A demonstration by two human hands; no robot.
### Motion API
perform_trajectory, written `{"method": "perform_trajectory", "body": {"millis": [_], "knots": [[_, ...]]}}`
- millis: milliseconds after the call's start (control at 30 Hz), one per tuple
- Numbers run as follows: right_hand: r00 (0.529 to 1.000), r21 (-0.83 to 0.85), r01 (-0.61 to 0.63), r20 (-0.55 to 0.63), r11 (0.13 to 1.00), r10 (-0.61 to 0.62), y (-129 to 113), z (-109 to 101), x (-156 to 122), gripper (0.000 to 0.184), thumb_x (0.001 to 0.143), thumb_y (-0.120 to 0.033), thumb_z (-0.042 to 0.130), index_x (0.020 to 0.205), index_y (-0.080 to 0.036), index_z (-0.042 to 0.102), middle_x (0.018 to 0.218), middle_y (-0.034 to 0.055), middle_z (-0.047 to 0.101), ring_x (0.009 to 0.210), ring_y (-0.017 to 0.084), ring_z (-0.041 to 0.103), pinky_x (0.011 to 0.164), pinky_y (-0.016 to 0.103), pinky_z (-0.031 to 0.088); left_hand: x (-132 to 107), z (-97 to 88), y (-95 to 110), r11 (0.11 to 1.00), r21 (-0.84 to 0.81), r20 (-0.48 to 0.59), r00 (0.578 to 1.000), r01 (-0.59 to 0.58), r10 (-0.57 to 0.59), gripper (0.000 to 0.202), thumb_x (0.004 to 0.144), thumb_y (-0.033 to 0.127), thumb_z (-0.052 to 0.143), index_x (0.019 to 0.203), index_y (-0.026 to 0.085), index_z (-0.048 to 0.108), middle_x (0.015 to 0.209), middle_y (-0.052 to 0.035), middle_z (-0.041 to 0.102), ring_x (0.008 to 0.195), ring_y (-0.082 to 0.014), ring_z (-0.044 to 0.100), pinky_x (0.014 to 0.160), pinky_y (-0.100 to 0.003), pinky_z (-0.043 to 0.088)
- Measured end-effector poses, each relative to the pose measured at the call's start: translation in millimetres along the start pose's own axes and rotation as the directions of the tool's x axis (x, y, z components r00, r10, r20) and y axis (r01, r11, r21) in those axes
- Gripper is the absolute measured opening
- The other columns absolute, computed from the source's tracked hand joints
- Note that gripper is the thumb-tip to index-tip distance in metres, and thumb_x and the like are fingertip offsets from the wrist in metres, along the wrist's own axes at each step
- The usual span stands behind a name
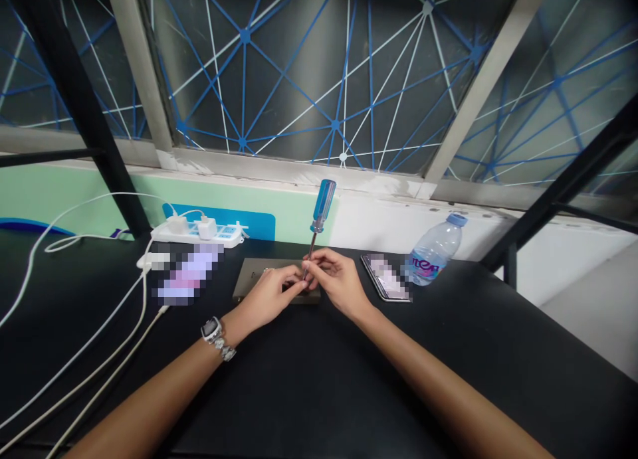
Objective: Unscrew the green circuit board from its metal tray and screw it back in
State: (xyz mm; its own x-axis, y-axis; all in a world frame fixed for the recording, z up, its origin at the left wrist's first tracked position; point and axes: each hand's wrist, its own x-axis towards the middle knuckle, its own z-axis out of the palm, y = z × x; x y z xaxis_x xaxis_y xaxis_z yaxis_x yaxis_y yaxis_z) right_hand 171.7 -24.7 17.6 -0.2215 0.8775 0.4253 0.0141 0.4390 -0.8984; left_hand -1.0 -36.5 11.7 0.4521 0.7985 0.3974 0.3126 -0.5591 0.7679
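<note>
Black counter (279, 392) beneath the left hand (272, 291), whose hold I cannot tell; flat brown object (246, 276) under that hand could slide if pushed; right hand (341, 281) pinches the screwdriver (323, 205) low down; a loose pinch could tip it.

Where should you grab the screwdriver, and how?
Probably by its blue handle, fingers wrapping around from above. The handle is thick and sticks up free, leaning slightly right, while the thin metal shaft runs down to the left hand and right hand, leaving little room.
</note>
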Motion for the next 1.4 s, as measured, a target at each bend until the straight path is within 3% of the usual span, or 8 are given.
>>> {"method": "perform_trajectory", "body": {"millis": [233, 433, 633, 767, 933, 1100, 1300, 1400], "knots": [[1.0, -0.064, 0.017, -0.02, 0.998, -0.018, -0.4, 4.0, -3.1, 0.02, 0.083, -0.037, 0.069, 0.089, -0.018, 0.067, 0.076, 0.0019, 0.066, 0.064, 0.013, 0.062, 0.054, 0.023, 0.054, -0.2, 4.4, -10.2, 0.991, -0.131, -0.072, 0.997, 0.029, -0.038, 0.016, 0.091, 0.03, 0.058, 0.096, 0.017, 0.067, 0.092, -0.005, 0.073, 0.087, -0.0201, 0.069, 0.078, -0.028, 0.052], [0.999, -0.165, 0.038, 0.043, 0.986, -0.032, -5.0, 0.0, -1.8, 0.025, 0.089, -0.036, 0.061, 0.108, -0.022, 0.069, 0.112, 0.0072, 0.067, 0.077, 0.015, 0.066, 0.055, 0.023, 0.053, 1.9, 0.5, -15.0, 0.992, -0.129, -0.019, 1.0, -0.007, 0.005, 0.016, 0.092, 0.025, 0.056, 0.093, 0.017, 0.068, 0.092, -0.0047, 0.073, 0.087, -0.019, 0.068, 0.078, -0.028, 0.051], [0.997, -0.087, -0.042, 0.056, 0.995, 0.047, -5.4, -0.2, -0.9, 0.027, 0.089, -0.038, 0.062, 0.105, -0.019, 0.068, 0.087, 0.004, 0.068, 0.063, 0.012, 0.064, 0.056, 0.024, 0.051, 1.6, -3.9, -11.2, 0.998, -0.064, 0.016, 1.0, -0.026, 0.027, 0.019, 0.093, 0.02, 0.051, 0.097, 0.018, 0.069, 0.097, -0.0046, 0.073, 0.092, -0.0187, 0.068, 0.083, -0.03, 0.049], [0.999, -0.081, -0.029, 0.037, 0.996, 0.032, -6.5, 0.4, -1.4, 0.022, 0.086, -0.038, 0.065, 0.097, -0.019, 0.066, 0.08, 0.0013, 0.064, 0.063, 0.012, 0.063, 0.055, 0.023, 0.05, 0.2, -2.6, -4.8, 0.999, -0.031, 0.025, 0.999, -0.042, 0.043, 0.021, 0.095, 0.022, 0.049, 0.098, 0.019, 0.069, 0.097, -0.0046, 0.073, 0.092, -0.0188, 0.067, 0.083, -0.03, 0.049], [1.0, -0.139, 0.006, 0.005, 0.99, -0.005, -8.4, 0.9, -1.6, 0.018, 0.084, -0.035, 0.067, 0.09, -0.02, 0.063, 0.085, 0.0014, 0.062, 0.069, 0.013, 0.062, 0.053, 0.022, 0.048, -1.0, 6.0, -4.3, 0.996, -0.09, -0.077, 0.997, 0.016, -0.023, 0.02, 0.09, 0.031, 0.059, 0.104, 0.018, 0.065, 0.094, -0.0055, 0.072, 0.087, -0.0197, 0.068, 0.079, -0.03, 0.052], [1.0, -0.128, 0.019, -0.021, 0.992, -0.022, -8.4, 3.1, -2.1, 0.017, 0.083, -0.033, 0.069, 0.087, -0.019, 0.06, 0.081, -0.0004, 0.058, 0.064, 0.011, 0.057, 0.052, 0.021, 0.047, -0.1, 12.4, -7.6, 0.98, -0.195, -0.162, 0.984, 0.037, -0.069, 0.013, 0.087, 0.028, 0.064, 0.094, 0.016, 0.063, 0.09, -0.0053, 0.071, 0.083, -0.0188, 0.068, 0.076, -0.029, 0.053], [0.998, -0.149, 0.051, 0.035, 0.988, -0.046, -12.5, 2.9, -2.2, 0.02, 0.086, -0.033, 0.065, 0.102, -0.021, 0.063, 0.104, 0.0062, 0.064, 0.087, 0.017, 0.06, 0.057, 0.023, 0.052, 1.5, 9.7, -9.2, 0.936, -0.35, -0.059, 0.997, 0.031, -0.054, 0.017, 0.089, 0.024, 0.061, 0.101, 0.015, 0.069, 0.099, -0.0085, 0.074, 0.093, -0.021, 0.07, 0.086, -0.032, 0.053], [0.996, -0.135, 0.043, 0.087, 0.99, -0.031, -13.8, 0.6, -1.6, 0.022, 0.089, -0.033, 0.062, 0.107, -0.021, 0.066, 0.113, 0.0082, 0.064, 0.085, 0.017, 0.063, 0.06, 0.025, 0.055, 2.5, 8.6, -12.1, 0.93, -0.367, -0.019, 0.999, 0.018, -0.027, 0.02, 0.091, 0.024, 0.058, 0.105, 0.015, 0.069, 0.103, -0.009, 0.073, 0.095, -0.0207, 0.07, 0.09, -0.033, 0.053]]}}
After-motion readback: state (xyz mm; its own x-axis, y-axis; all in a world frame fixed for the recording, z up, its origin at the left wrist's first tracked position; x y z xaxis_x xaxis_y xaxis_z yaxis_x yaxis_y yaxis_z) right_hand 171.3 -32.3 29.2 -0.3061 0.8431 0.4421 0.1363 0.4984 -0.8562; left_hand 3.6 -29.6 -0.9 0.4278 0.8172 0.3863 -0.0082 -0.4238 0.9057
